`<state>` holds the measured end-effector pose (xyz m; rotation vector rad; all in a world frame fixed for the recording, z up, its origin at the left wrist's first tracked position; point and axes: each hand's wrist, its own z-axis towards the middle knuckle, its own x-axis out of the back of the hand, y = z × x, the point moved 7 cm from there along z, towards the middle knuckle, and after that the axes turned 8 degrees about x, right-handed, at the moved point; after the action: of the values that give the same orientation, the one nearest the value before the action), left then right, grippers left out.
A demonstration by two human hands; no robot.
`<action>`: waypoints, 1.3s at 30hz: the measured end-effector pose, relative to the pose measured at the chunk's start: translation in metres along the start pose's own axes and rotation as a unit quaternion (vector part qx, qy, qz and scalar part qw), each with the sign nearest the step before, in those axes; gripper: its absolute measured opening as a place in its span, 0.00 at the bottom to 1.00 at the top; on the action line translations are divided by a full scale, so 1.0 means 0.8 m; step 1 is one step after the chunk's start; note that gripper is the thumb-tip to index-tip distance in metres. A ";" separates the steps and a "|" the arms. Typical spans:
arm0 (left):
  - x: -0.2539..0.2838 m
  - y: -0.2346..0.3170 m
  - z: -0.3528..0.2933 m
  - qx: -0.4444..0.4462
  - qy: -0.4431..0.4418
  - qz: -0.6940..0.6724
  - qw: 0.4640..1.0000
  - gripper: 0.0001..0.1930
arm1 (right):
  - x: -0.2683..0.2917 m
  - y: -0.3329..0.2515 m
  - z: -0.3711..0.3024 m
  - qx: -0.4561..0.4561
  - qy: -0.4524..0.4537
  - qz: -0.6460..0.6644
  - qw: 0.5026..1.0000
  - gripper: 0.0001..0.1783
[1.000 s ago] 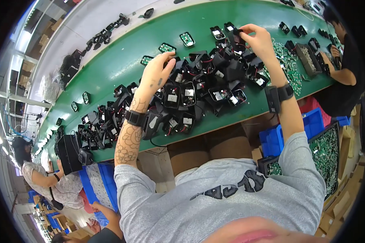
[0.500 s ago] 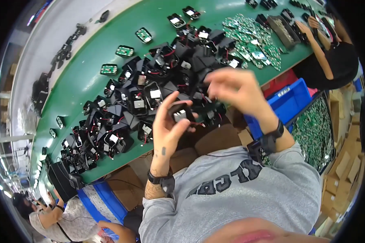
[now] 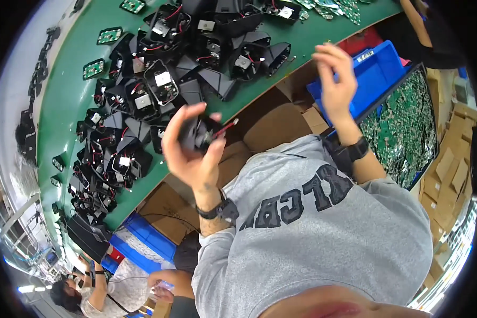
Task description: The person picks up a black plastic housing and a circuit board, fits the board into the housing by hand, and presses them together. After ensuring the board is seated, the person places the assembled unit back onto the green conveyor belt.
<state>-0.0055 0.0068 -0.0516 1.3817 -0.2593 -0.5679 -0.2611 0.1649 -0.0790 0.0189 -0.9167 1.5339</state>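
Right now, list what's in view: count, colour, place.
Worktable: one, green, upper left
Angular plastic housings: many, black, worktable heap
Red-wired plastic housing: one, black, centre, held
Framed circuit boards: several, green, heap's left
Loose circuit boards: many, green, top
Plastic bins: at least two, blue, both sides
Board-filled tray: one, black, right
Cardboard boxes: several, brown, right
Co-workers: at least two, pale, dark clothing, edges
Left hand: one, bare, centre
Right hand: one, bare, right

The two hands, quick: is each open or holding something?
Left hand: closed around a black housing with a red wire.
Right hand: open, fingers loosely bent, nothing visible in it.
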 end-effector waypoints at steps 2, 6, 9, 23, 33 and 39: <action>0.011 0.007 -0.024 -0.002 0.019 0.005 1.000 0.35 | 0.046 0.017 0.012 -0.069 0.084 0.023 0.994 0.08; 0.021 -0.023 -0.053 0.106 0.023 0.057 0.992 0.41 | 0.080 0.048 0.007 -0.167 0.136 0.136 0.967 0.08; 0.018 -0.048 -0.073 0.173 0.005 0.058 0.983 0.43 | 0.046 0.032 0.013 -0.177 -0.107 0.088 0.974 0.08; -0.092 -0.073 -0.071 0.315 -0.285 -0.089 0.901 0.22 | 0.036 0.097 0.078 -0.096 -0.056 -0.057 0.992 0.13; -0.115 -0.080 -0.067 0.396 -0.301 -0.148 0.855 0.32 | 0.007 0.118 0.118 -0.005 -0.093 -0.240 0.966 0.23; -0.077 -0.074 -0.068 0.347 -0.232 -0.199 0.886 0.36 | 0.002 0.144 0.134 0.004 -0.099 -0.214 0.972 0.17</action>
<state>-0.0439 0.0804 -0.1099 1.9999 -0.6158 -1.2388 -0.4117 0.1200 -0.0655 0.3603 -0.9894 1.1464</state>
